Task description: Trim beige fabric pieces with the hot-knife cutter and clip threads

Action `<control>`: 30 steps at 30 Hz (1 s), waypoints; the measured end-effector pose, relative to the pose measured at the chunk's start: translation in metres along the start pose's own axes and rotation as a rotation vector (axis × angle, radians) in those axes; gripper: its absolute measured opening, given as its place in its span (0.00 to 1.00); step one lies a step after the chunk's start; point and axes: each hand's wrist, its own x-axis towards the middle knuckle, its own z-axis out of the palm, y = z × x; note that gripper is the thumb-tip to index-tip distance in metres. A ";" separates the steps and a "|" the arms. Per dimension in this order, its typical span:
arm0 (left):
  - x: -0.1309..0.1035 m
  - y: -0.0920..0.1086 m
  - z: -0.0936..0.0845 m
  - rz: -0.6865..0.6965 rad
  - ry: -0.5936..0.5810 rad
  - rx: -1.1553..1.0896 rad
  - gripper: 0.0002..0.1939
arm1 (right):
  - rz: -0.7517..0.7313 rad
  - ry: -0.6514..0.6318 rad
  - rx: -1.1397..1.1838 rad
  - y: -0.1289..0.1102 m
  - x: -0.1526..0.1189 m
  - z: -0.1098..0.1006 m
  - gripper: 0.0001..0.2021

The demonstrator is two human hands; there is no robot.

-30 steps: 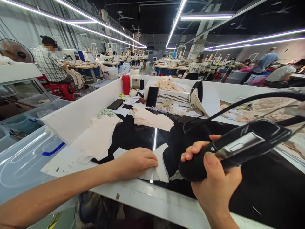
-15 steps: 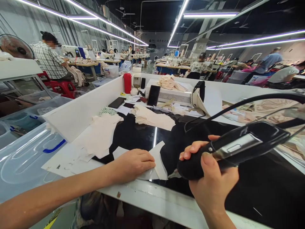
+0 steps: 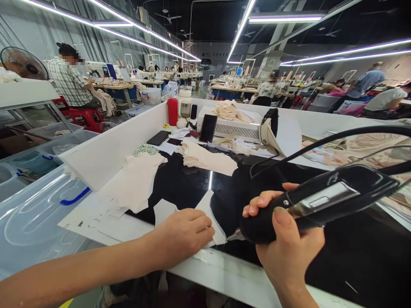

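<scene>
My left hand [image 3: 189, 235] is at the near edge of the black work surface, fingers curled together on a white curved cut piece [image 3: 210, 214]. Its narrow end points away from me; my fingers hide part of it. Another pale cut piece [image 3: 164, 210] shows just left of the hand. My right hand [image 3: 289, 239] grips a black corded hand tool [image 3: 327, 201] with a silvery panel, its thumb on top. A pale, thin tip [image 3: 236, 235] shows beside the tool's rounded front, close to the white piece; the tool's underside is hidden.
Beige fabric stacks lie on the left [image 3: 138, 177] and at the middle back [image 3: 208, 158]. Behind stand a phone [image 3: 208, 128], a vented white box [image 3: 237, 128] and a red bottle [image 3: 172, 112]. A black hose [image 3: 321, 147] arcs over the right. Co-workers sit beyond the white partition [image 3: 105, 149].
My left fingers have drawn closer together and moved slightly right and nearer me. The white curved piece has turned, its far end shifting left. The tool stays almost where it was.
</scene>
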 end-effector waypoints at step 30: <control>0.000 -0.002 0.020 0.114 0.034 0.005 0.11 | 0.008 -0.004 -0.004 0.000 0.000 0.001 0.21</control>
